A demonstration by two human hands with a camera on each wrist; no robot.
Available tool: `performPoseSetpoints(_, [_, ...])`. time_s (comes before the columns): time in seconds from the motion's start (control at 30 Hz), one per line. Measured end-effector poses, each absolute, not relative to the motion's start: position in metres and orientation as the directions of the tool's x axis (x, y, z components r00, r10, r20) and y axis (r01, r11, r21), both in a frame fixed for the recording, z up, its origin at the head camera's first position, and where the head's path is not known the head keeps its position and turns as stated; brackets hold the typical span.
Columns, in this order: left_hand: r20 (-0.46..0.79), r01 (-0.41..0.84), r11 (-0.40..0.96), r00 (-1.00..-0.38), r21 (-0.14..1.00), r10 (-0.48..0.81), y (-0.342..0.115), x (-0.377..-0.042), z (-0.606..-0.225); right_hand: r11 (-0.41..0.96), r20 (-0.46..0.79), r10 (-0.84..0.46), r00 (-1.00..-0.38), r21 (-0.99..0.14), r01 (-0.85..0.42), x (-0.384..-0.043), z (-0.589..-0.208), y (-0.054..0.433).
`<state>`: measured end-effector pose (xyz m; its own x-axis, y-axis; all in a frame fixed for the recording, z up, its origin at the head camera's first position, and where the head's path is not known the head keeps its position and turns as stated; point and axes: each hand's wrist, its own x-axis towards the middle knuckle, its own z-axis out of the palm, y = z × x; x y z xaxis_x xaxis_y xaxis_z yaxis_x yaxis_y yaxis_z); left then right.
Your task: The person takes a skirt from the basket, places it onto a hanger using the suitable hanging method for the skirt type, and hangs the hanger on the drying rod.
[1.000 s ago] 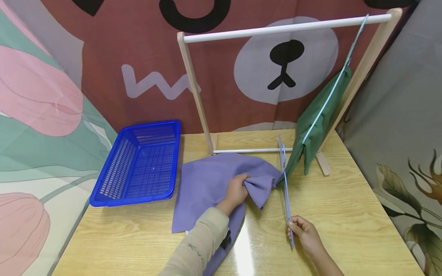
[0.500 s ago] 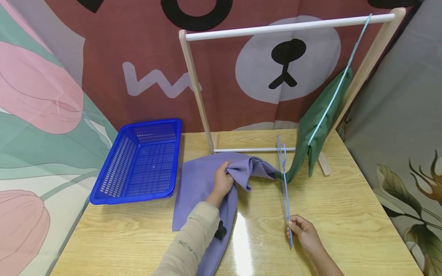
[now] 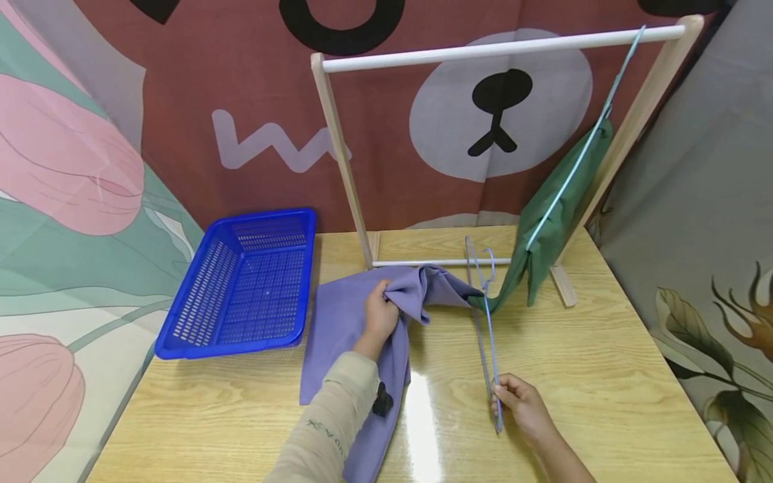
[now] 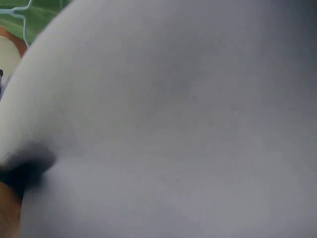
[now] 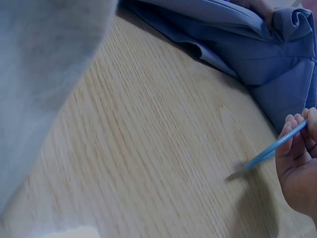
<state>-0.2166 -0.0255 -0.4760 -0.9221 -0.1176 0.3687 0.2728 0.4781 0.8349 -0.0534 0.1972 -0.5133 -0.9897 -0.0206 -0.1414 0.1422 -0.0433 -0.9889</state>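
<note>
In the head view, my left hand [image 3: 380, 315] grips a bunched fold of a purple garment [image 3: 338, 329] that lies partly on the table. My right hand [image 3: 524, 409] pinches the lower end of a thin lilac clothes hanger [image 3: 491, 342], held edge-on with its hook away from me. The right wrist view shows fingers [image 5: 292, 141] around the hanger's bar [image 5: 275, 146], apart from the purple cloth [image 5: 247, 59]. Close-up cloth [image 4: 173, 124] fills most of the left wrist view, hiding the left fingers. The garment's right end meets a green garment's [image 3: 552, 208] trailing tip behind the hanger.
A wooden clothes rack with a white rail [image 3: 483, 52] stands at the back. From its right end hangs a light-blue hanger [image 3: 568, 181] bearing the green garment. A blue plastic basket [image 3: 235, 350] sits on the table [image 3: 181, 416] at left. Printed cloths surround the table.
My left hand has drawn the gripped fold leftward, stretching the green tip along with it. The lilac hanger has shifted left and turned slightly, showing more of its hook; my right hand moved slightly left.
</note>
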Motion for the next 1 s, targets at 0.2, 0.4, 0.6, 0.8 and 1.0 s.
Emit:
performPoseSetpoints(0.2, [0.357,0.237,0.465,-0.915,0.853,-0.19,-0.025,-0.219,-0.472,-0.07,-0.109,-0.092,-0.99,-0.991,0.116,-0.056,-0.514,0.193])
performPoseSetpoints(0.4, [0.396,0.254,0.496,-0.895,0.83,-0.204,-0.021,-0.218,-0.469,-0.189,-0.022,-0.194,-0.981,-0.98,0.059,-0.056,-0.515,0.19])
performPoseSetpoints(0.6, [0.437,0.335,0.538,-0.897,0.773,-0.069,-0.008,-0.209,-0.473,-0.325,0.049,-0.249,-0.967,-0.945,0.036,-0.057,-0.518,0.186])
performPoseSetpoints(0.8, [0.49,0.431,0.583,-0.87,0.689,0.064,0.004,-0.199,-0.481,-0.382,0.061,-0.257,-0.964,-0.923,0.043,-0.058,-0.517,0.181])
performPoseSetpoints(1.0, [0.47,0.483,0.659,-0.856,0.577,0.216,0.01,-0.191,-0.488,-0.402,0.03,-0.273,-0.962,-0.912,0.086,-0.058,-0.516,0.18])
